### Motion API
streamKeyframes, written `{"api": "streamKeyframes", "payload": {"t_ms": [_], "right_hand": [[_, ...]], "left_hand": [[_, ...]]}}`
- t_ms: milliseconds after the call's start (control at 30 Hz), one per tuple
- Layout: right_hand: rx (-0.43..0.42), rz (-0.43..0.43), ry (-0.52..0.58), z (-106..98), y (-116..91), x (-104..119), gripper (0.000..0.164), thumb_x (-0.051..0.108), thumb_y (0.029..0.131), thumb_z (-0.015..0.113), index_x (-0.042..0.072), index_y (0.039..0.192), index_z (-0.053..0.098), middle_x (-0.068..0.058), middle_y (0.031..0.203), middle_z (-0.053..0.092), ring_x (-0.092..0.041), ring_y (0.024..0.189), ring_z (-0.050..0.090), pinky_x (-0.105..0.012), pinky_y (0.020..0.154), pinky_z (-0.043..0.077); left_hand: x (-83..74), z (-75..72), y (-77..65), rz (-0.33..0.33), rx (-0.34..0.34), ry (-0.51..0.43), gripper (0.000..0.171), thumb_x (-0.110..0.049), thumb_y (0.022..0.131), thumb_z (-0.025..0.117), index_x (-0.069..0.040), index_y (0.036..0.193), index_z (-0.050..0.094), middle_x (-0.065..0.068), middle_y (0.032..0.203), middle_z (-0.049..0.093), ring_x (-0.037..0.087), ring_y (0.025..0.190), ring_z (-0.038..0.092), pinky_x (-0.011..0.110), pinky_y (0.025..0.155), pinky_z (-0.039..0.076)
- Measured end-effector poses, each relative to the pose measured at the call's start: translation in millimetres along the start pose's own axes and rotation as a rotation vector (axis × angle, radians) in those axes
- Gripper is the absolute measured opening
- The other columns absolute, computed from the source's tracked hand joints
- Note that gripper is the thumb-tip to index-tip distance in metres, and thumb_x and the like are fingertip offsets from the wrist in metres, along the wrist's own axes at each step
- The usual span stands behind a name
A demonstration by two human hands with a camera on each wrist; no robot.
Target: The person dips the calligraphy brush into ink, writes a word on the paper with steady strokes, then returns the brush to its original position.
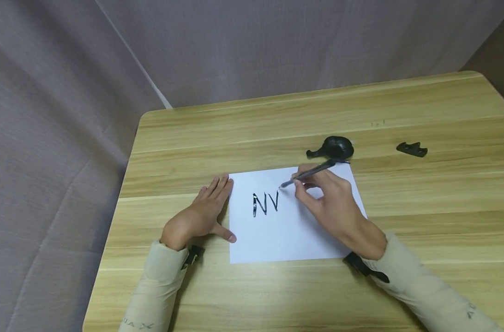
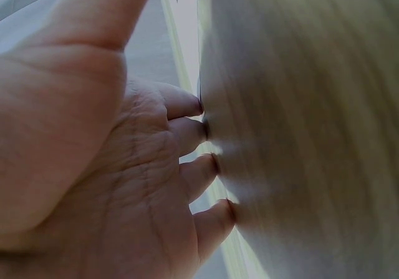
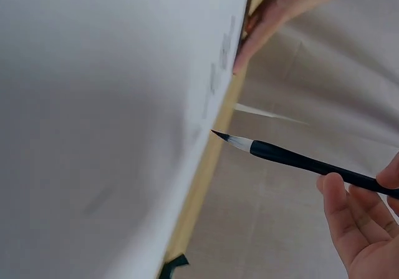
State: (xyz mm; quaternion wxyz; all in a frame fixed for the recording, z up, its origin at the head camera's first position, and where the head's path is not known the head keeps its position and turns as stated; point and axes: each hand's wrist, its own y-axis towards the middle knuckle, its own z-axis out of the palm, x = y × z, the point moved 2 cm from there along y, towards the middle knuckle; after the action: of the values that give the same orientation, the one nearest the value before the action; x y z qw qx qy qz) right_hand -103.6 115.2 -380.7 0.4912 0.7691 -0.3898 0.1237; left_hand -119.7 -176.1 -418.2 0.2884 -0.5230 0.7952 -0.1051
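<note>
Grey fabric curtain (image 1: 277, 46) behind a pale wood-grain counter (image 1: 235, 138). White rectangular paper sheet (image 1: 277, 240), black-lettered, inside the counter's far edge; left hand (image 1: 198, 216), fingers outstretched, at its left side, probably steadying it. Right hand (image 1: 339, 203) pinching a slim black-handled brush (image 3: 283, 155), presumably for control. Round black handled dish (image 1: 337, 146), nearer the far edge, apparently for easy reach.

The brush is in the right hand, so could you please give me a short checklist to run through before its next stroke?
1. Brush held: ok, the right hand pinches its handle.
2. Tip inked: ok, its point is dark.
3. Tip clear of the paper: cannot tell, the views don't settle contact.
4. Left hand in place: ok, at the paper's left edge.
5. Room beside the lettering: ok, bare paper to its right, partly under the right hand.
6. Ink in the black dish: cannot tell, its inside is too dark.
</note>
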Motion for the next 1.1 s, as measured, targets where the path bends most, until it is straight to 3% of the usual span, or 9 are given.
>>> {"api": "streamKeyframes", "payload": {"t_ms": [233, 467, 667, 900, 1100], "right_hand": [[-0.047, 0.0, 0.018, -9, 8, 4, 0.021, -0.014, 0.085, 0.072, -0.006, 0.105, 0.07, -0.016, 0.099, 0.076, -0.029, 0.084, 0.077, -0.011, 0.083, 0.056], [-0.02, 0.015, 0.001, -12, 4, 6, 0.021, -0.012, 0.087, 0.072, -0.005, 0.106, 0.07, -0.016, 0.103, 0.075, -0.028, 0.086, 0.077, -0.009, 0.085, 0.054], [-0.013, -0.005, -0.018, -11, -1, 5, 0.021, -0.012, 0.087, 0.073, -0.003, 0.106, 0.071, -0.015, 0.105, 0.077, -0.025, 0.087, 0.077, -0.015, 0.084, 0.058], [-0.061, -0.018, -0.002, -5, -9, 2, 0.028, -0.015, 0.081, 0.076, -0.002, 0.105, 0.073, -0.011, 0.103, 0.078, -0.024, 0.082, 0.077, -0.019, 0.079, 0.06], [-0.037, -0.024, -0.004, -2, -15, 2, 0.027, -0.016, 0.081, 0.076, -0.003, 0.105, 0.073, -0.014, 0.104, 0.077, -0.023, 0.082, 0.076, -0.021, 0.078, 0.061]], "left_hand": [[1.4, -0.5, -2.0, 0.006, -0.006, -0.002, 0.149, -0.055, 0.068, 0.095, -0.007, 0.17, -0.003, 0.011, 0.177, -0.013, 0.033, 0.163, -0.012, 0.056, 0.131, 0.002], [1.5, -0.6, -2.4, 0.009, -0.007, -0.009, 0.148, -0.054, 0.069, 0.095, -0.006, 0.17, -0.003, 0.012, 0.177, -0.013, 0.033, 0.163, -0.012, 0.057, 0.131, 0.002], [1.4, -0.1, -1.0, 0.011, -0.006, -0.011, 0.148, -0.053, 0.069, 0.095, -0.007, 0.17, -0.003, 0.011, 0.177, -0.013, 0.033, 0.163, -0.012, 0.057, 0.131, 0.002], [1.1, 0.1, 1.2, 0.004, -0.001, -0.011, 0.149, -0.054, 0.068, 0.096, -0.008, 0.17, -0.003, 0.01, 0.177, -0.014, 0.032, 0.163, -0.013, 0.056, 0.131, 0.001], [1.1, -0.1, 1.1, 0.001, 0.001, -0.013, 0.149, -0.053, 0.069, 0.095, -0.008, 0.17, -0.003, 0.01, 0.177, -0.014, 0.032, 0.163, -0.013, 0.056, 0.131, 0.001]]}}
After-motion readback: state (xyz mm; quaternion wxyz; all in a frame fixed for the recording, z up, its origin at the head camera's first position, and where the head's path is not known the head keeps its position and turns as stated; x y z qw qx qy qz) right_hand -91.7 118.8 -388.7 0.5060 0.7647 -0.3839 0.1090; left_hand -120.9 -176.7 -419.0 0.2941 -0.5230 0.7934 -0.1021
